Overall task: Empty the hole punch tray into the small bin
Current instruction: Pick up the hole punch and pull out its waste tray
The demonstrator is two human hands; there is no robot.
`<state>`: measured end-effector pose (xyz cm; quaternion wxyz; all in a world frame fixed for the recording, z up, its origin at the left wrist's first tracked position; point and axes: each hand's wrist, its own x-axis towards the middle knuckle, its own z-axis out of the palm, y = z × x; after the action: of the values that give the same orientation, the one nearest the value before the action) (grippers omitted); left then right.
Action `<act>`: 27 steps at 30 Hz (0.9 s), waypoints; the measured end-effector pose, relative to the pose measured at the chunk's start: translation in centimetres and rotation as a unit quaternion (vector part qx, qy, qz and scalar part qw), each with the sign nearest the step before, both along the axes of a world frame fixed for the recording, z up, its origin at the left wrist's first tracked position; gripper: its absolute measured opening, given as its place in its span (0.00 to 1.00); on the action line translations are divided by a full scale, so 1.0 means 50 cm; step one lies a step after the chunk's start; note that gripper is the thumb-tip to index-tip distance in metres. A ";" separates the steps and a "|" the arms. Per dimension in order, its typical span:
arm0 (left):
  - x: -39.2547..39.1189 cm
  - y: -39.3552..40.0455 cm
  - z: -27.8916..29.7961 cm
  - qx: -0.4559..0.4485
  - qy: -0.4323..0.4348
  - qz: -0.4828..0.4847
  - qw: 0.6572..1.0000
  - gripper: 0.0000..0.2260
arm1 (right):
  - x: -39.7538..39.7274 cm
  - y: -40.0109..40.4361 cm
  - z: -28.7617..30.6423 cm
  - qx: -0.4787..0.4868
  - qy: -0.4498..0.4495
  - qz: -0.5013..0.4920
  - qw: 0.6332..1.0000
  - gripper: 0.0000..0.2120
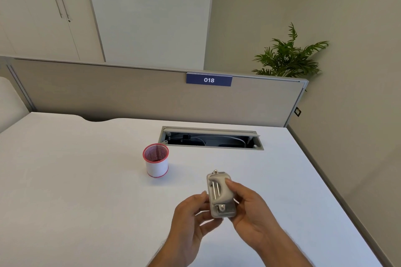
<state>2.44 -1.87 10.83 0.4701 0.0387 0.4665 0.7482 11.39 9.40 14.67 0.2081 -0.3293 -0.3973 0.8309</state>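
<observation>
1. Both hands are held nearest to the camera, above the desk [65,180], and the punch [220,195] is kept between them, lifted off the surface.
2. By the right hand [249,208] the punch is clasped from the right side: the thumb is laid on the rounded lever and the other fingers are curled under the body.
3. By the left hand [191,217] the left edge of the punch is pinched with the thumb and the fingertips; the remaining fingers are loosely bent beneath.
4. The punch is seen with its lever upward and its long side pointing away from the person. The tray on its underside is hidden, so it cannot be told whether it is on or already loosened.
5. The bin [155,162], a small white cylinder with red rims and a red mesh inside, is placed upright on the desk, ahead and to the left of the hands, apart from them.
6. The step in hand is judged to be an early one: the punch is gripped and turned for access, and nothing is poured yet.
7. For the next move it is required, probably, that the punch is carried over the mouth of the bin before the tray is pulled off, because the paper dots are light and are easily scattered on the desk.
8. An open cable hatch [211,138] lies behind the bin; it should be avoided when the tray is tipped.
</observation>
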 end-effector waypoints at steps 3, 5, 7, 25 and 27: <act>0.011 -0.001 0.002 0.032 -0.006 -0.017 0.999 0.12 | -0.003 0.011 0.004 -0.013 0.001 -0.023 1.000 0.09; 0.012 0.001 -0.002 0.046 -0.003 -0.016 0.999 0.13 | -0.004 0.015 0.004 -0.016 -0.001 -0.035 0.999 0.08; 0.011 0.001 -0.006 0.058 0.012 -0.022 0.998 0.13 | -0.004 0.018 0.003 -0.021 -0.003 -0.044 0.999 0.08; -0.003 0.003 -0.019 0.071 0.087 -0.035 0.993 0.15 | -0.009 0.023 0.008 -0.049 -0.001 -0.049 0.998 0.12; -0.004 0.003 -0.019 0.068 0.090 -0.037 0.993 0.15 | -0.008 0.025 0.007 -0.054 -0.002 -0.048 0.997 0.12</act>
<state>2.25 -1.71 9.87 0.4496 0.1551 0.4532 0.7540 11.00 10.62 15.04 0.2295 -0.3604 -0.3361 0.8393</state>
